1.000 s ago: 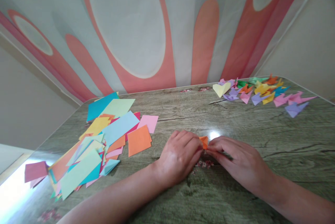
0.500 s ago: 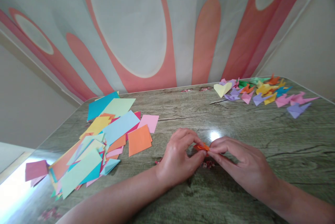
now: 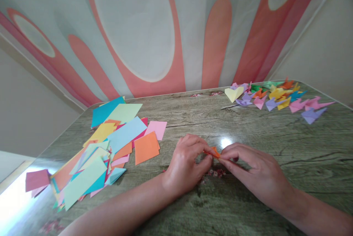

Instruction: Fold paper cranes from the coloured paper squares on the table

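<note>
A small folded piece of orange paper [image 3: 216, 152] is held between my two hands, low over the wood-grain table [image 3: 193, 118]. My left hand [image 3: 189, 160] has its fingers and thumb closed at the paper's left side and covers part of it. The thumb and forefinger of my right hand [image 3: 252, 170] pinch the right end of the paper. Only a little of the orange shows between the fingertips, so its exact folded shape cannot be made out.
Loose coloured paper sheets [image 3: 85, 182] lie heaped at the left, with an orange square [image 3: 147, 148] nearest my left hand. Several folded paper birds [image 3: 275, 94] stand at the far right, beside a pale yellow heart-like folded paper [image 3: 234, 94]. A patterned curtain [image 3: 132, 26] hangs behind the table.
The orange paper was tilted and has shifted between my fingers; less of it shows than a second ago. My left fingers lifted and re-gripped it, while my right hand stayed nearly in place.
</note>
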The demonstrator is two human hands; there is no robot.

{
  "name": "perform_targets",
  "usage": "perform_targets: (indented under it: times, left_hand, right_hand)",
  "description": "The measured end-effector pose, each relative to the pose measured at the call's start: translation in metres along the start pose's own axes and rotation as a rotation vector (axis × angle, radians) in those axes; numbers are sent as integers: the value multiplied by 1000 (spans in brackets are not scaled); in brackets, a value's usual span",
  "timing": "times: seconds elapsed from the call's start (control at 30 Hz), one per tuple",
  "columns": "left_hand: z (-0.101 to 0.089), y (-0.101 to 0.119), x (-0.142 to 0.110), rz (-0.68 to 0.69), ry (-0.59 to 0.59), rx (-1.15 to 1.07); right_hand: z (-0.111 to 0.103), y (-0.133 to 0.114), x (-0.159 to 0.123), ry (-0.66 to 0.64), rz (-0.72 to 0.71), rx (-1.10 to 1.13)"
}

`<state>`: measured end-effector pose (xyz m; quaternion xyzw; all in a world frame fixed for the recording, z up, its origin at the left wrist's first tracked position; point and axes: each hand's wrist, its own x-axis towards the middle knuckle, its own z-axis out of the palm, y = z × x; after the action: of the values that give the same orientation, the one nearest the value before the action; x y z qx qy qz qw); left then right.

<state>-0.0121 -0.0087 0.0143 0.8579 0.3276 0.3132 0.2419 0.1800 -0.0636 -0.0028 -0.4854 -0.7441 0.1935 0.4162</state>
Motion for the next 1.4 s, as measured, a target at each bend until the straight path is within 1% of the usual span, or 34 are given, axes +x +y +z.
perform_targets:
  times: [0.17,0.27,0.43,0.6,0.73,0.83,0.93,1.0,1.07,1.13,1.17,1.2,1.27,1.3,1.4]
  left_hand:
    - [-5,0,2,-12,-22,66]
    - [-7,1,3,-39,-48,52]
    - [-10,0,4,-57,-124,23]
    - [-10,0,5,-39,-137,43]
    - [-11,0,6,-38,-180,6]
    - [-12,1,5,-19,-205,22]
    - [-11,3,5,-14,-175,2]
    - [-11,2,6,-91,-124,-93]
    - [-10,-1,8,-266,-69,-252]
    - [-8,-5,10,-469,-42,-464]
    - [-6,-7,10,-549,-39,-574]
    - [-4,-9,10,-600,-46,-672]
    - [-1,-11,9,-643,-66,-801]
    - [0,-12,9,-650,-77,-831]
    - [1,-13,9,-670,-91,-840]
  right_hand:
    - [-1,2,0,-26,107,-18]
    - [-2,1,2,-40,182,-22]
    - [-2,-3,6,-74,303,45]
    - [-2,-3,7,-123,397,102]
    - [-2,-2,9,-190,439,147]
    - [-2,-4,8,-215,438,162]
    - [-2,-5,8,-198,428,184]
    - [-3,-5,7,-119,430,188]
    - [-5,-4,7,-43,411,171]
    - [-5,-1,6,-29,343,136]
    - [-4,0,6,-36,290,120]
    - [-3,2,5,-45,234,108]
    - [0,3,5,-60,148,99]
    - [1,4,4,-70,132,99]
    - [1,3,5,-115,184,103]
